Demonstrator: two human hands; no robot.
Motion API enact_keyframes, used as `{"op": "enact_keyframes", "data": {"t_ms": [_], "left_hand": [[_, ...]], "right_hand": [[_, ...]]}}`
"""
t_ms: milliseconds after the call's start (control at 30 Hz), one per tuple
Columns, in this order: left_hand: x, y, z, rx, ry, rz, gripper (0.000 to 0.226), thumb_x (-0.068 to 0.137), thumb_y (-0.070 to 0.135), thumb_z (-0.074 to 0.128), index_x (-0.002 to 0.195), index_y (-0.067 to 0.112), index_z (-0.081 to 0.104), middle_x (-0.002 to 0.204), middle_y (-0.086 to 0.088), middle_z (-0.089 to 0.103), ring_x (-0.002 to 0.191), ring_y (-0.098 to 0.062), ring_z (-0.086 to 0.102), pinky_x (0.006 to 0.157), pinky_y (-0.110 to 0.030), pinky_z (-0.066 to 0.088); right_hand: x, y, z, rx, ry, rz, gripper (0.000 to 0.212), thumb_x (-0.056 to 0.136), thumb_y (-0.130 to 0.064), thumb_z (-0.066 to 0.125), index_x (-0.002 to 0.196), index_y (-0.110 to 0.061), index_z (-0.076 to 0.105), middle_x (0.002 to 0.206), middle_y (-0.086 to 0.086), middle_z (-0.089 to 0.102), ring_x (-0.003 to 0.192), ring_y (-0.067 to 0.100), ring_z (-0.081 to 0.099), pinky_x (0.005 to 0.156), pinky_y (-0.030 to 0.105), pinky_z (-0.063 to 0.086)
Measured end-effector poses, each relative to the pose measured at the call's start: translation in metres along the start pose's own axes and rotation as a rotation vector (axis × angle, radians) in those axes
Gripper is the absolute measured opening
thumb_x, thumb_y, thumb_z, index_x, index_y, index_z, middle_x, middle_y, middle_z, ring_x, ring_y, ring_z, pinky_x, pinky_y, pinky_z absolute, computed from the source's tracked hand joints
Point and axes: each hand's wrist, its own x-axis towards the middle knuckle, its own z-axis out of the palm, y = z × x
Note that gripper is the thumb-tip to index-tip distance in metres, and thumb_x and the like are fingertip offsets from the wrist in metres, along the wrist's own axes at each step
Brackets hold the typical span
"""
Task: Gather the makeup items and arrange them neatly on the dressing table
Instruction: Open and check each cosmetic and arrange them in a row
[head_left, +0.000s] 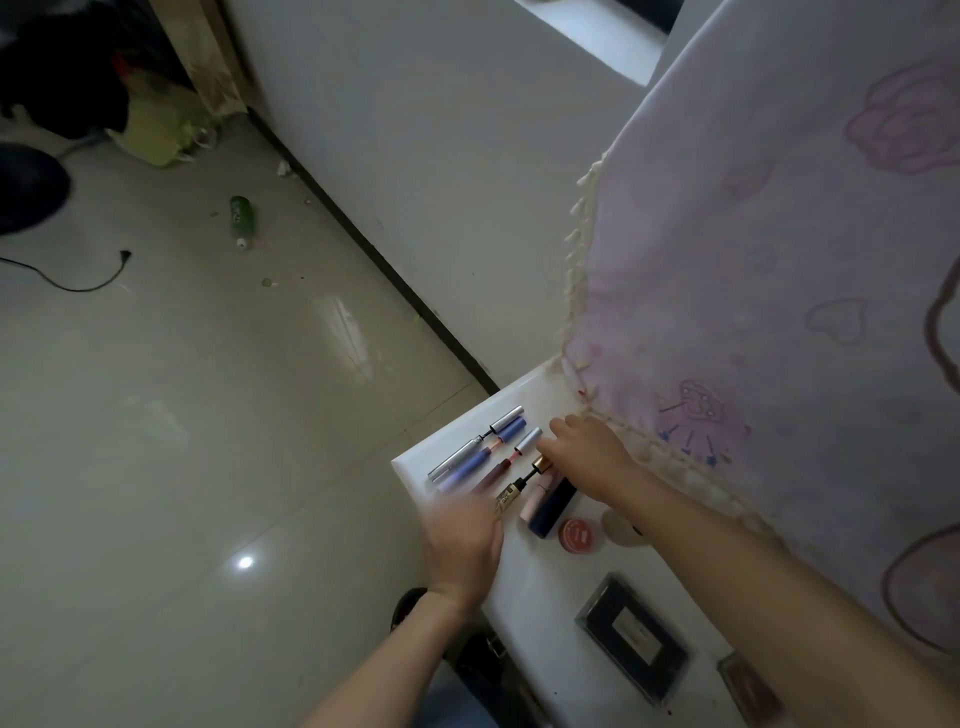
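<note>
On the white dressing table (540, 613) several makeup wands lie side by side near the far corner: a silver mascara (475, 442), a blue lip wand (485, 453), a dark red one (501, 465) and a gold mascara (522, 480). A pink tube (535, 500) and a navy tube (553, 506) lie beside them. My right hand (587, 449) reaches over the caps, fingertips at the gold cap. My left hand (462, 545), blurred, hovers with fingers extended over the near ends of the wands.
A round red pot (577, 535) and a beige puff (621, 527) sit nearer me, then a black palette (631, 636) and another case (750, 688). A pink printed cloth (779, 312) hangs on the right. The tiled floor on the left holds a green bottle (241, 218) and a cable (78, 278).
</note>
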Motion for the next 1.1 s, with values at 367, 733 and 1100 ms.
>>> {"op": "enact_keyframes", "data": {"t_ms": [367, 733, 1100], "left_hand": [[0.006, -0.003, 0.003, 0.065, -0.012, 0.017, 0.019, 0.074, 0.026, 0.048, 0.068, 0.017, 0.063, 0.064, 0.001, 0.061, 0.071, -0.019, 0.035, 0.06, -0.03, 0.021], [0.007, -0.009, 0.0, -0.028, 0.043, 0.087, 0.01, 0.074, 0.029, 0.05, 0.08, 0.021, 0.053, 0.067, 0.001, 0.061, 0.073, -0.018, 0.039, 0.061, -0.029, 0.023], [-0.013, -0.04, -0.028, -0.065, -0.298, -0.096, 0.044, 0.077, 0.039, 0.042, 0.114, 0.015, 0.048, 0.108, -0.011, 0.066, 0.105, -0.021, 0.045, 0.078, -0.032, 0.037]], "right_hand": [[0.007, -0.004, -0.006, 0.047, -0.136, 0.027, 0.039, 0.084, 0.002, 0.049, 0.122, -0.008, 0.047, 0.122, 0.014, 0.049, 0.113, 0.031, 0.045, 0.087, 0.038, 0.039], [-0.008, 0.008, 0.005, 0.089, 0.095, 0.03, 0.046, 0.017, 0.001, 0.082, 0.055, -0.016, 0.063, 0.049, 0.0, 0.049, 0.038, 0.015, 0.045, 0.043, 0.016, -0.002], [-0.015, -0.019, 0.006, 0.154, -0.023, 0.025, 0.026, 0.083, -0.001, 0.052, 0.107, -0.008, 0.058, 0.119, 0.012, 0.051, 0.108, 0.027, 0.046, 0.07, 0.033, 0.03]]}}
